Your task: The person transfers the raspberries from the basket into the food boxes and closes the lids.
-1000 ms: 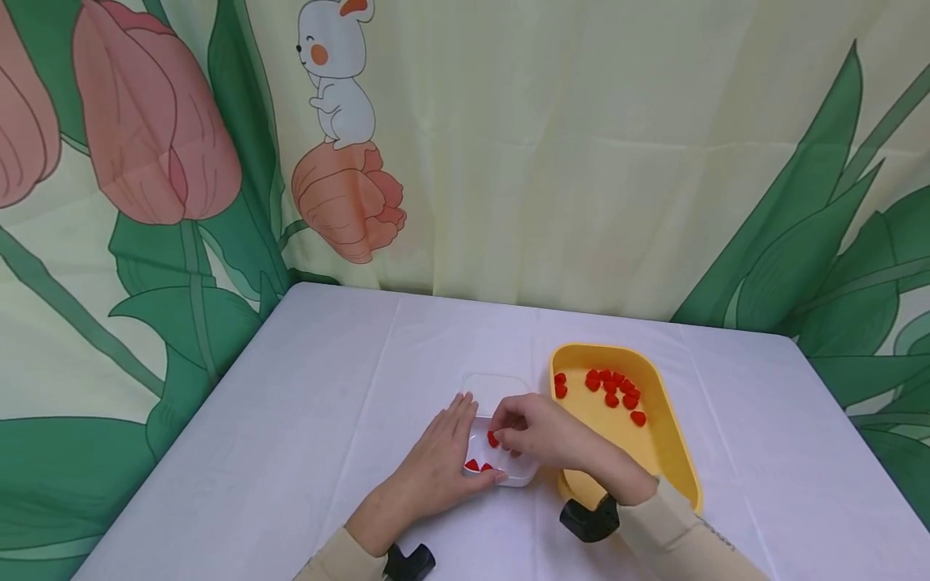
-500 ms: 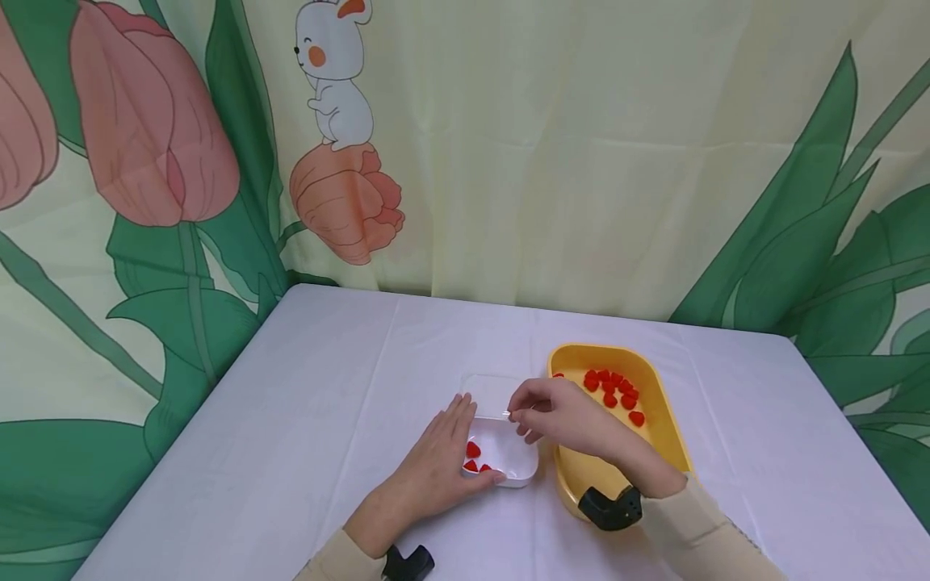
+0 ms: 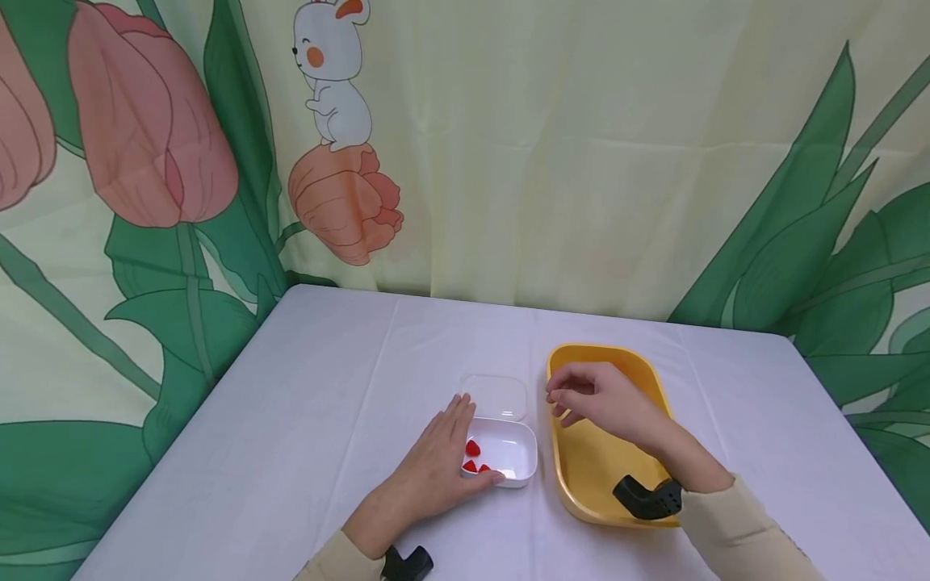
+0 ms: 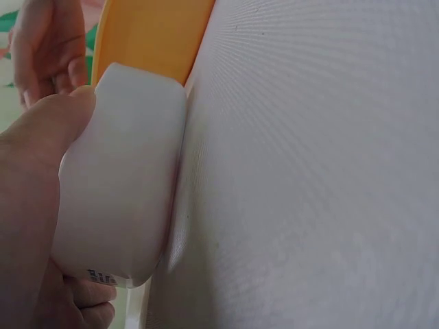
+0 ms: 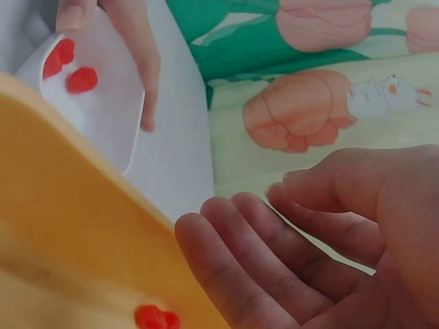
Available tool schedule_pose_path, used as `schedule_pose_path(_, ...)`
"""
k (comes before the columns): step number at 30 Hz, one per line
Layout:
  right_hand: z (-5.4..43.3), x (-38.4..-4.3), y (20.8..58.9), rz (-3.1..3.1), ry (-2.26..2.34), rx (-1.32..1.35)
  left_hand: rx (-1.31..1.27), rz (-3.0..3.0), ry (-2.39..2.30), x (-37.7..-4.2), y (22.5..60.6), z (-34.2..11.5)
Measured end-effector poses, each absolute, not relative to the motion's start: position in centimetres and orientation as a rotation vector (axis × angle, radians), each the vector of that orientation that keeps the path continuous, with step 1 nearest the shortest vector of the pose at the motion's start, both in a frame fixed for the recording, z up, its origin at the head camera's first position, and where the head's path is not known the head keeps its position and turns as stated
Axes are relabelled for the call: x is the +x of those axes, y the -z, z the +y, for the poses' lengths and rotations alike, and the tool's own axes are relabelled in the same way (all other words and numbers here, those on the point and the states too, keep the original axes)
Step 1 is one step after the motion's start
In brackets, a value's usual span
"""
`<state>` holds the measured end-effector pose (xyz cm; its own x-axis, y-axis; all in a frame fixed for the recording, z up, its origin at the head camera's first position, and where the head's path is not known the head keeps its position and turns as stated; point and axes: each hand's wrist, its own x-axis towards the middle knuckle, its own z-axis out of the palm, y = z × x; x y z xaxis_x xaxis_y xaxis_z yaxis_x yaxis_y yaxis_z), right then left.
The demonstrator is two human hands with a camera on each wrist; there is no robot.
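My left hand [image 3: 436, 460] holds a small white box [image 3: 517, 453] at its left end, thumb along the near wall and fingers reaching toward the far side. Three red, bumpy, raspberry-like pieces [image 3: 473, 448] show inside, near that hand. Over the yellow tray [image 3: 603, 488], at its left rim, hovers my right hand [image 3: 603, 399], its fingers loosely bent with nothing between them. In the right wrist view, more red raspberry-like pieces [image 5: 154, 317] lie in the tray; from the head view the right hand hides the ones there.
A clear lid [image 3: 496, 397] lies just behind the white box. A white cloth [image 3: 312, 420] covers the table, and a printed curtain [image 3: 545, 161] hangs beyond its far edge.
My right hand has let a red raspberry-like piece go in the white box, then moved right to above the yellow tray. My left hand stays on the box.
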<state>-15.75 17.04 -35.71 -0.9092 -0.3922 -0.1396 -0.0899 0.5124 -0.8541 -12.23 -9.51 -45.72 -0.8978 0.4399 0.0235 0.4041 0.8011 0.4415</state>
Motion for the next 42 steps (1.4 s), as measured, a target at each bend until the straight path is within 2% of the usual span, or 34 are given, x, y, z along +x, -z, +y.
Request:
schedule_pose_path(25,20.8,-16.4,36.9,2.647,1.104,-0.082,0.674,2.901,-0.687,-12.2,45.8,-9.5)
schedule_pose_path(42,21.3,-17.0,37.9,2.855,0.743,-0.055,0.675,2.901,-0.686,-12.2,45.8,-9.5)
